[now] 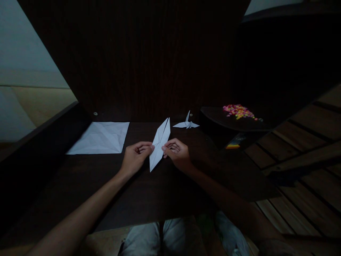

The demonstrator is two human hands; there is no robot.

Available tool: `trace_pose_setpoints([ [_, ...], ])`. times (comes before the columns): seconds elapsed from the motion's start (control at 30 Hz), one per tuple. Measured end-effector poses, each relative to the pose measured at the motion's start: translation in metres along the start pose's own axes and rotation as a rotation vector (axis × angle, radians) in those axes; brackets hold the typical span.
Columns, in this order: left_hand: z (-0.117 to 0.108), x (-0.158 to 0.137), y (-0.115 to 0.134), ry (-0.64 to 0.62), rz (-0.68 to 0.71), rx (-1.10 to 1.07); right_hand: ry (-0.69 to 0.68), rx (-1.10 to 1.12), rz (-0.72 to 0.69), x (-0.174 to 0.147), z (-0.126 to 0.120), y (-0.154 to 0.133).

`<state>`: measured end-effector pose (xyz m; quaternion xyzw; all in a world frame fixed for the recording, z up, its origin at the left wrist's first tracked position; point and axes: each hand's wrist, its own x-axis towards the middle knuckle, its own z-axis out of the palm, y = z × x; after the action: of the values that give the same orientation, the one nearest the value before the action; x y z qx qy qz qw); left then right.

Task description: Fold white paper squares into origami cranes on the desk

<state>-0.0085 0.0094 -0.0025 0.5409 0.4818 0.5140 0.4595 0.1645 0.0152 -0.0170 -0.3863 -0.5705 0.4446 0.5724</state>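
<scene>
Between my two hands is a white folded paper (160, 142), a long diamond with a slit running down from its upper tip. My left hand (136, 155) pinches its left edge between thumb and curled fingers. On the opposite edge, my right hand (177, 153) grips it the same way. The paper tilts slightly, its split tip pointing away and its single point towards me. Just beyond my right hand, a finished white paper crane (187, 123) rests on the dark table. A creased white paper sheet (102, 138) lies flat to the left of my left hand.
Small colourful pieces (239, 111) are heaped on a dark rounded shelf (213, 115) at the right. A tall dark panel (149, 64) rises behind the table (128, 199). A raised dark side board (39, 137) borders the left. Wooden slats (301, 160) show at the right.
</scene>
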Motion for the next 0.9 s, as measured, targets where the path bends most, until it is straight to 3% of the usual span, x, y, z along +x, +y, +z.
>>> trace_pose_setpoints([
  [0.13, -0.001, 0.001, -0.002, -0.02, -0.008, 0.005, -0.028, 0.002, -0.004, 0.0, 0.0, 0.002],
  [0.23, -0.004, 0.0, 0.0, 0.026, 0.07, 0.081, -0.063, -0.059, 0.012, 0.0, -0.001, 0.002],
  [0.33, -0.012, -0.002, 0.003, 0.096, 0.254, 0.297, -0.024, -0.241, -0.031, -0.001, -0.003, 0.0],
  [0.43, -0.023, -0.001, 0.004, 0.124, 0.503, 0.566, 0.091, -0.445, -0.202, -0.003, -0.007, -0.007],
  [0.53, -0.03, 0.001, 0.003, -0.03, 0.735, 0.76, 0.215, -0.571, -0.416, -0.004, -0.013, -0.015],
  [0.63, -0.028, 0.003, 0.0, -0.278, 0.842, 0.966, 0.351, -0.673, -0.481, 0.0, -0.021, -0.019],
  [0.7, -0.024, 0.003, -0.003, -0.438, 0.881, 1.065, 0.258, -0.705, -0.463, 0.004, -0.025, -0.018],
  [0.77, -0.019, 0.002, -0.006, -0.548, 0.884, 1.102, 0.06, -0.705, -0.413, 0.008, -0.027, -0.015],
  [0.9, -0.015, 0.0, -0.012, -0.629, 0.776, 0.961, -0.408, -0.695, -0.279, 0.012, -0.029, -0.005],
])
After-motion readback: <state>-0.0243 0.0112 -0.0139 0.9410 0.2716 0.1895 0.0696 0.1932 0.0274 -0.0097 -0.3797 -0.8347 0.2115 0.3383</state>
